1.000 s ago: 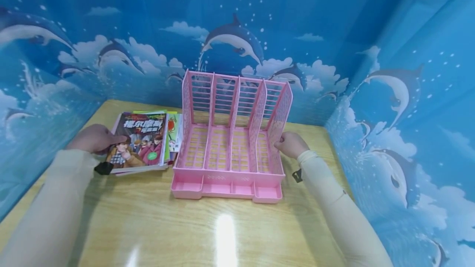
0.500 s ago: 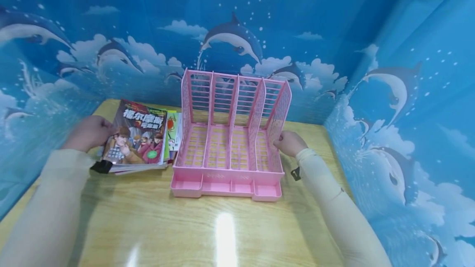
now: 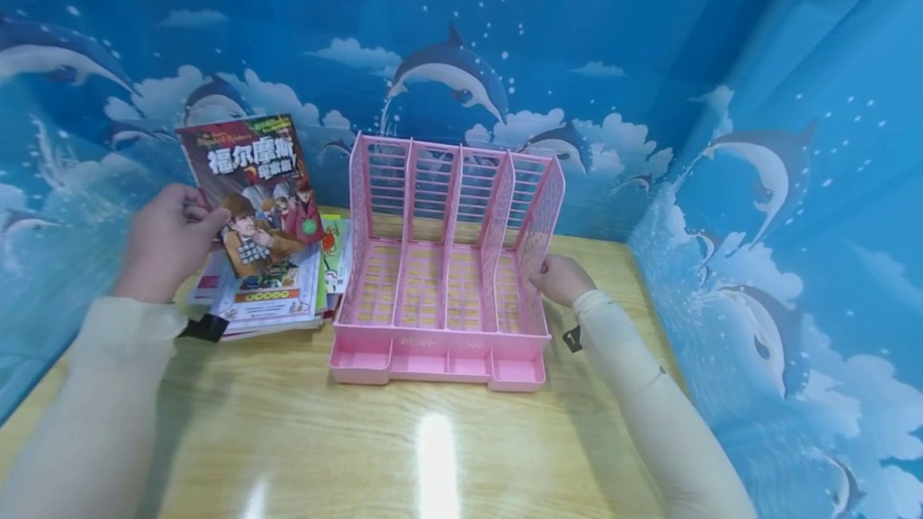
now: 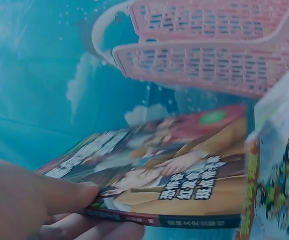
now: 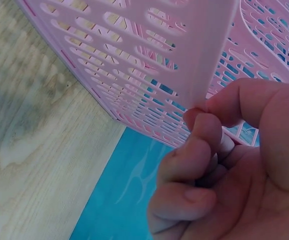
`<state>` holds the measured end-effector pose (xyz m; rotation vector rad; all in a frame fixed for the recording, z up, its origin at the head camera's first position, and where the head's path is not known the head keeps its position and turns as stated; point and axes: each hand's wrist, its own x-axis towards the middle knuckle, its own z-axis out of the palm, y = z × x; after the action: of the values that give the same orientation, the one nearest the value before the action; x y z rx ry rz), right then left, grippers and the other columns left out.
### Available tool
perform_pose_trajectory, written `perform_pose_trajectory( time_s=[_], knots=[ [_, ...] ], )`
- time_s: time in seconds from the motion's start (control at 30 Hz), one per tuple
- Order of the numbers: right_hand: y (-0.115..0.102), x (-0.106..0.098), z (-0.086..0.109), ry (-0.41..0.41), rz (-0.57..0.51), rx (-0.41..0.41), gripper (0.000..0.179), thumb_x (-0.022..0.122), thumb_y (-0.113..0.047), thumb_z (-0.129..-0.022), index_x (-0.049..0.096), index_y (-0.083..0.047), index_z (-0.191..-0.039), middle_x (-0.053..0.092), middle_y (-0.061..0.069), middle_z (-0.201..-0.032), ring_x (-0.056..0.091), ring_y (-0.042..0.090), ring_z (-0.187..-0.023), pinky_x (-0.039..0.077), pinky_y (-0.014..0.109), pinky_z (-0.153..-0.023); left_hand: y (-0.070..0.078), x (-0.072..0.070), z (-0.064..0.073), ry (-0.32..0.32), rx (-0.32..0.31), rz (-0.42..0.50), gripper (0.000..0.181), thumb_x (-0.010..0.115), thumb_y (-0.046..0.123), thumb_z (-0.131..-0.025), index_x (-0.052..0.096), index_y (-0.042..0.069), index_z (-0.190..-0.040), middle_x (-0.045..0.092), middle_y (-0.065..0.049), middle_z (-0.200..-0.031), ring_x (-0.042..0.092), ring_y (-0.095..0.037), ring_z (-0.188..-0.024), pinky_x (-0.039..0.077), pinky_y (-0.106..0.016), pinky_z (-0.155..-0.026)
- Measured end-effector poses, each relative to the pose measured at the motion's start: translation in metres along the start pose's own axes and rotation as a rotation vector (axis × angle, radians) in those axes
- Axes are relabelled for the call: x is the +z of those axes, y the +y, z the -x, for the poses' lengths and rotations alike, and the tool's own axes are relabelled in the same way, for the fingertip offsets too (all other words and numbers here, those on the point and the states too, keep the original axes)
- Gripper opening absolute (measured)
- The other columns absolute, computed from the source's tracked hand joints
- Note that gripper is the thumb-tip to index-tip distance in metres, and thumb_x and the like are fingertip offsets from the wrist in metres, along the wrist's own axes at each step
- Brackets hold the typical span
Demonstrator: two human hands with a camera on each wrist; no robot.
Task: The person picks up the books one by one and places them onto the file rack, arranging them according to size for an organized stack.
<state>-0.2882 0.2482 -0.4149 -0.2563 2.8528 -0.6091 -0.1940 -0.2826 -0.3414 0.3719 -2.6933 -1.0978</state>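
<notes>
My left hand (image 3: 164, 240) pinches a comic-covered book (image 3: 259, 195) by its left edge, thumb on the cover and fingers beneath. The book is tilted up over a stack of books (image 3: 270, 311) at the table's left. In the left wrist view its spine (image 4: 184, 221) faces the camera, with the thumb (image 4: 79, 194) over one end. A pink file rack (image 3: 447, 332) with tall slotted dividers stands upright at the middle. At its right side panel, my right hand (image 3: 566, 280) pinches the front edge between thumb and forefinger, as the right wrist view shows.
Small open trays (image 3: 440, 363) run along the rack's front. A green-edged book with a crab picture (image 3: 332, 251) sticks out of the stack beside the rack. Blue dolphin-print curtains (image 3: 613, 38) hang behind and at both sides of the wooden table (image 3: 346, 455).
My left hand has lifted the top book off the stack, raising and tilting it, which uncovers a white-and-purple book beneath. The right hand stays on the rack's side panel.
</notes>
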Motion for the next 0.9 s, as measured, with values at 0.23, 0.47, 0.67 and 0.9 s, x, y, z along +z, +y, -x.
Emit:
perform_pose_trajectory(
  time_s=[0.23,0.47,0.67,0.9],
  knots=[
    [-0.002,0.001,-0.001,-0.002,-0.013,-0.009,0.043,0.056,-0.025,-0.099,0.065,0.001,-0.132,0.071,0.013,-0.099,0.061,0.026,-0.079,0.053,0.042,-0.075,0.019,0.008,0.012,0.168,0.039,0.172,0.043,0.058,0.025,-0.104,0.044,0.005,-0.139,0.065,-0.024,-0.13,0.058,0.006,-0.081,0.053,-0.009,-0.061],
    [-0.003,-0.003,-0.002,-0.063,-0.006,-0.021,0.045,0.054,-0.022,-0.102,0.059,0.004,-0.138,0.071,0.017,-0.102,0.062,0.029,-0.08,0.055,0.046,-0.077,0.043,0.022,0.027,0.358,0.173,0.294,0.048,0.068,0.018,-0.098,0.055,0.02,-0.144,0.067,-0.008,-0.137,0.066,-0.005,-0.106,0.055,-0.011,-0.078],
    [-0.002,-0.007,-0.004,-0.108,0.016,-0.054,0.05,0.049,-0.022,-0.106,0.049,0.002,-0.15,0.062,0.026,-0.139,0.06,0.043,-0.127,0.046,0.058,-0.11,0.06,0.038,0.043,0.429,0.441,0.484,0.051,0.07,0.004,-0.093,0.06,0.017,-0.14,0.07,-0.007,-0.131,0.069,-0.003,-0.104,0.057,-0.012,-0.076],
    [-0.004,-0.008,-0.007,-0.135,0.03,-0.068,0.05,0.048,-0.022,-0.105,0.049,0.002,-0.149,0.062,0.026,-0.138,0.058,0.044,-0.129,0.043,0.058,-0.112,0.073,0.067,0.055,0.408,0.622,0.619,0.043,0.071,-0.002,-0.088,0.066,0.0,-0.13,0.074,-0.008,-0.12,0.071,-0.007,-0.09,0.057,-0.013,-0.071]
  ],
)
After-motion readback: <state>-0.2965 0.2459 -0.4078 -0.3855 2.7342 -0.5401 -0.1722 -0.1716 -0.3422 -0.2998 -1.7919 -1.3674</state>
